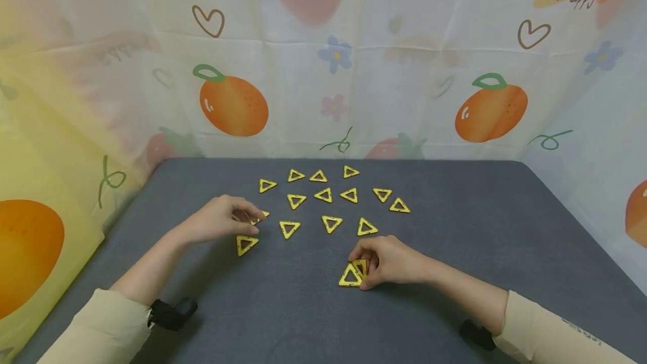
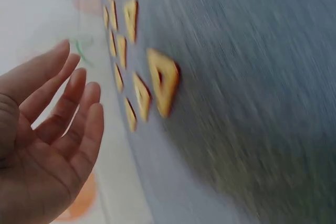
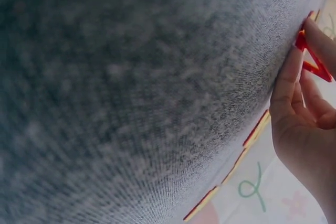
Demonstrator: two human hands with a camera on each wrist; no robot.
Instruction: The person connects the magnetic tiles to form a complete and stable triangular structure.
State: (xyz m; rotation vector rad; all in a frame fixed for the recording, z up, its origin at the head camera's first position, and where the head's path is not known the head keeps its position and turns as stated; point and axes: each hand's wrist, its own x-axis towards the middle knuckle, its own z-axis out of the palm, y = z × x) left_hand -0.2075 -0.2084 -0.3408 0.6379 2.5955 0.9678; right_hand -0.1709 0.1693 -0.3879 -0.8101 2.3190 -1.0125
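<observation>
Between thumb and fingers my right hand [image 1: 391, 260] pinches a hollow triangular tile [image 3: 316, 71], which looks red in the right wrist view and stands tilted. Right beside it, at the near middle of the table, is a yellow triangular tile [image 1: 349, 278]; whether the two touch I cannot tell. My left hand [image 1: 222, 219] hovers at the left over the table, fingers loosely bent and holding nothing, as the left wrist view shows. Just below its thumb lies another yellow triangular tile [image 1: 246, 245], and a further tile [image 1: 265, 215] is partly hidden behind its fingers.
Several more yellow triangular tiles, such as one at the centre [image 1: 331, 223] and one at the right [image 1: 400, 205], lie apart on the dark grey table [image 1: 480, 212]. Behind the table's far edge hangs a printed curtain [image 1: 298, 94].
</observation>
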